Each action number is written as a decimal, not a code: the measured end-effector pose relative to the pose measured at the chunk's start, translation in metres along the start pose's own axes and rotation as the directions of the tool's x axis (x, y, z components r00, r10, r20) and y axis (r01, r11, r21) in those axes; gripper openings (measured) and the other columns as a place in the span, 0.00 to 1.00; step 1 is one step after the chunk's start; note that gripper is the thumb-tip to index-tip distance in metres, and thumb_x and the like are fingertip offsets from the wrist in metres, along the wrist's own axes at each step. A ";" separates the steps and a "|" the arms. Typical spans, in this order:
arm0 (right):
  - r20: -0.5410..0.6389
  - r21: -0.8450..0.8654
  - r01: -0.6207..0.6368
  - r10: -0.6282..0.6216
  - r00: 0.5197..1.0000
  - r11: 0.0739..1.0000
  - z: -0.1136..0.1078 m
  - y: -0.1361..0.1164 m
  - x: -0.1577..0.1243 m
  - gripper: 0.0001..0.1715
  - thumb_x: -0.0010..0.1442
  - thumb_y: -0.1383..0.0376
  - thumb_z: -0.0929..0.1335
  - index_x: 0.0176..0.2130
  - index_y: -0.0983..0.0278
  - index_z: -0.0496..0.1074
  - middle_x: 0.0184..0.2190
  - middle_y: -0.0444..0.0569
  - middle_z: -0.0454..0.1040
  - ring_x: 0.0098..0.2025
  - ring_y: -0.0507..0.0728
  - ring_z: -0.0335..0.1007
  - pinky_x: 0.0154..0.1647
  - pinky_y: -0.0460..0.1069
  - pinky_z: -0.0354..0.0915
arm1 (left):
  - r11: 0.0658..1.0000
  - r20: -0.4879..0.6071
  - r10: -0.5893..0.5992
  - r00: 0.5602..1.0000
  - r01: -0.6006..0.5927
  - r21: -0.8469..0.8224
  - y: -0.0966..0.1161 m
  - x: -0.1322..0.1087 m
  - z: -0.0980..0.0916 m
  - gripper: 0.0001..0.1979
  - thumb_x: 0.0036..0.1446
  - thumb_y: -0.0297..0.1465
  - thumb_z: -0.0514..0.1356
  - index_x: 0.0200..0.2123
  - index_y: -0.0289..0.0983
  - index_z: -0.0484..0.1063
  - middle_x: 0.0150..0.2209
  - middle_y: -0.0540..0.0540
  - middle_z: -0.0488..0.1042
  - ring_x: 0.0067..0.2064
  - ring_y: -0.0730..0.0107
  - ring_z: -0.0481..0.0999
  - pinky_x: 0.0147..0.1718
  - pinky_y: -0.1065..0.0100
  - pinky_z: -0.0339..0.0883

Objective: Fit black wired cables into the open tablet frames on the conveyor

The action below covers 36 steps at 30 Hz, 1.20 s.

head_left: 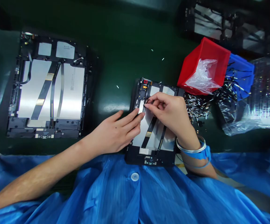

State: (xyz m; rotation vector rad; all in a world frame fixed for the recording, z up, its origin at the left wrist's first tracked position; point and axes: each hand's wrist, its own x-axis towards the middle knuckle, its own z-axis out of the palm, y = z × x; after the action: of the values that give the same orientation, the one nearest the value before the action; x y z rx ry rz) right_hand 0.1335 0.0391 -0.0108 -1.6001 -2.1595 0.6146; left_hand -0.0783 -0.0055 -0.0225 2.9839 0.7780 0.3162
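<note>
Left hand open, fingers together and extended, tips resting on the silver panel of an opened tablet housing. Right hand drawn into a narrow pinch near the panel's upper end. Whatever sits in the pinch is hidden by the fingers; possibly a thin strip or cable end, but the view is too poor to be sure.

Housing lies at the tabletop's near edge, right of centre, its long axis running away from the wearer with a slight tilt. Right hand is nearer the far end, left hand nearer the left side. Two black ribbon cables cross the panel below the pinch; the hands cover much of its upper half.

Outward: a second opened tablet housing toward the left edge of the tabletop. Toward the far right corner, a red bin holding a clear plastic bag, a blue bin beside it, and a heap of small metal parts spread in front of both.
</note>
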 end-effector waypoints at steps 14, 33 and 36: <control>-0.028 -0.383 0.268 -0.301 0.953 0.884 0.002 0.004 -0.026 0.18 0.68 0.63 0.60 0.49 0.61 0.77 0.29 0.50 0.72 0.33 0.56 0.63 0.30 0.50 0.57 | 0.999 -0.004 -0.029 1.000 0.029 -0.038 0.001 0.002 -0.002 0.16 0.66 0.29 0.49 0.50 0.31 0.71 0.60 0.37 0.69 0.62 0.51 0.66 0.54 0.52 0.64; -0.313 0.219 -0.238 0.300 0.901 0.946 -0.008 0.022 -0.096 0.27 0.60 0.60 0.67 0.58 0.59 0.69 0.20 0.36 0.59 0.21 0.50 0.55 0.24 0.47 0.57 | 0.437 0.014 -0.748 0.664 0.507 -0.743 0.078 -0.030 -0.005 0.23 0.65 0.36 0.54 0.63 0.46 0.63 0.61 0.40 0.65 0.62 0.51 0.66 0.58 0.47 0.65; -0.307 0.305 -0.158 0.254 0.917 0.939 -0.022 0.011 -0.085 0.26 0.61 0.60 0.66 0.59 0.58 0.68 0.21 0.38 0.63 0.22 0.51 0.57 0.26 0.48 0.60 | 0.208 0.116 -0.807 0.579 0.464 -0.861 0.067 -0.029 -0.027 0.24 0.64 0.34 0.54 0.63 0.52 0.62 0.60 0.45 0.69 0.54 0.53 0.75 0.48 0.52 0.76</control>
State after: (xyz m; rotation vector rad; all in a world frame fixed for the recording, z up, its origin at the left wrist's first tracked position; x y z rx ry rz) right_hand 0.1775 -0.0368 -0.0023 -1.6526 -1.5906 0.6144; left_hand -0.0763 -0.0787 0.0046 1.4575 1.3536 0.8907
